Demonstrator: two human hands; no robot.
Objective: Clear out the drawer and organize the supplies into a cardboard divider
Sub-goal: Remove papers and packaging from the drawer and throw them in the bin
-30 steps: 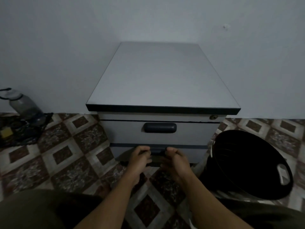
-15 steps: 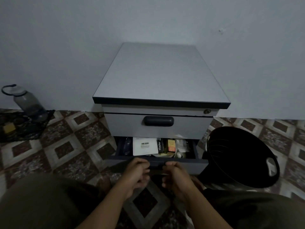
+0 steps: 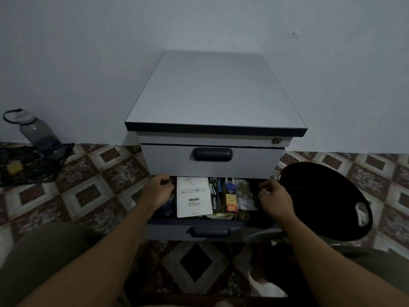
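The grey cabinet's (image 3: 212, 91) lower drawer (image 3: 168, 231) stands pulled out, its dark handle (image 3: 210, 232) facing me. Inside lie a white packet with a barcode (image 3: 193, 198), a black stapler box (image 3: 214, 199), an orange and dark box (image 3: 230, 199) and clear plastic bags (image 3: 244, 196). My left hand (image 3: 158, 192) is curled over the drawer's left side wall. My right hand (image 3: 273, 201) is curled over the right side wall. The upper drawer (image 3: 168, 160) is closed. No cardboard divider is in view.
A black plastic bin (image 3: 325, 200) stands close against the drawer's right side. A grey water bottle (image 3: 37, 134) leans by the wall at the left, above a dark cloth (image 3: 28, 171) with a yellow item (image 3: 15, 168). Patterned tile floor (image 3: 88, 196) surrounds the cabinet.
The lower drawer has been pulled out from closed. Both hands have left the front handle and moved apart to the drawer's left and right sides.
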